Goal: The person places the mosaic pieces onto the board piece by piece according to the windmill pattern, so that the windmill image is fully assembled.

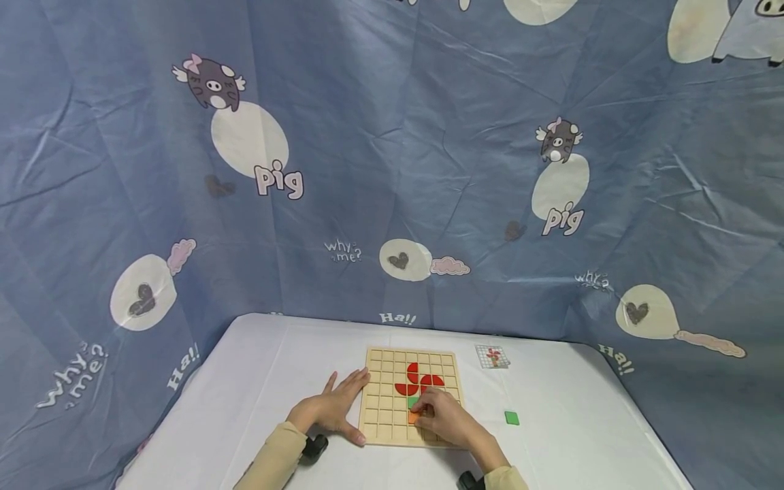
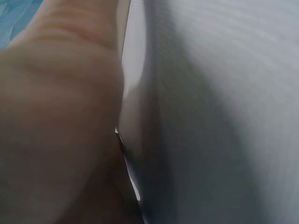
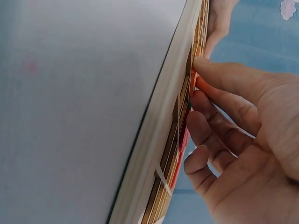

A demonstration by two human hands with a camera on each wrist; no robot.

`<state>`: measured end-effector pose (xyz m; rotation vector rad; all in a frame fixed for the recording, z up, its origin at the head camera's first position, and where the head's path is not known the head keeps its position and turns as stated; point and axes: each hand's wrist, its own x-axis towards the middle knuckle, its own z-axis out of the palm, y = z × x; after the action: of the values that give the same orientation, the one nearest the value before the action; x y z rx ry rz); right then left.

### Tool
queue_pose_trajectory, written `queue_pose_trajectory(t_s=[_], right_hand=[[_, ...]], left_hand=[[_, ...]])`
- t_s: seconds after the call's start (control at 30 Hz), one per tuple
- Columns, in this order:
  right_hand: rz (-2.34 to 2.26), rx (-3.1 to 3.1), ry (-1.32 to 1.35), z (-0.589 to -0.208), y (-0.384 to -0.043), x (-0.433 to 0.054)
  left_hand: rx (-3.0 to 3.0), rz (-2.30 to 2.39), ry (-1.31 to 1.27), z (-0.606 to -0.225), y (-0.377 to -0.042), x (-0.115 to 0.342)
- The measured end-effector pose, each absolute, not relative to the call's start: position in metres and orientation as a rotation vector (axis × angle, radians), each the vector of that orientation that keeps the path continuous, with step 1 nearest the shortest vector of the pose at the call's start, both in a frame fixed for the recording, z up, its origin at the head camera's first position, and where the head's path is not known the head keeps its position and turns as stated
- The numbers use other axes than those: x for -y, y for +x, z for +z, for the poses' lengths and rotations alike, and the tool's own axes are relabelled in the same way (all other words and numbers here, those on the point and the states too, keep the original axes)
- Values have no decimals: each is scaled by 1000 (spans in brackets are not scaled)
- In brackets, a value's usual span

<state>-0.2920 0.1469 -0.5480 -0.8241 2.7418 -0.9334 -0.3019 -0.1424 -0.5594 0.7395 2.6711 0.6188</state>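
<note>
A wooden grid board [image 1: 378,422] lies on the white table, with several red quarter-round pieces [image 1: 406,389] in its squares. Just below them sits a green square tile [image 1: 413,402], and under that an orange tile [image 1: 413,417]. My right hand [image 1: 446,416] reaches over the board from the right. In the right wrist view its thumb and forefinger pinch the orange tile [image 3: 193,83] at the board's surface, the other fingers curled. My left hand [image 1: 333,408] has its fingers spread, with fingertips and thumb at the board's left edge.
A loose green tile [image 1: 512,418] lies on the table right of the board. Behind it is a small pattern card [image 1: 492,356] with a gridded picture. A blue cloth [image 1: 367,170] printed with pigs hangs behind the white table [image 1: 569,408].
</note>
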Motion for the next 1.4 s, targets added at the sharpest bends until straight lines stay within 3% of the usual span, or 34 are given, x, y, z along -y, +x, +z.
queue_pose_trajectory(t_s=[0.93,1.4], right_hand=[[-995,-2714,-803,-545,-290,-150],[-1050,-2774,-690,-537,-284,-198]], left_hand=[[-2661,626,741,-560,-302,142],[-2663,627,728,-559,-302,142]])
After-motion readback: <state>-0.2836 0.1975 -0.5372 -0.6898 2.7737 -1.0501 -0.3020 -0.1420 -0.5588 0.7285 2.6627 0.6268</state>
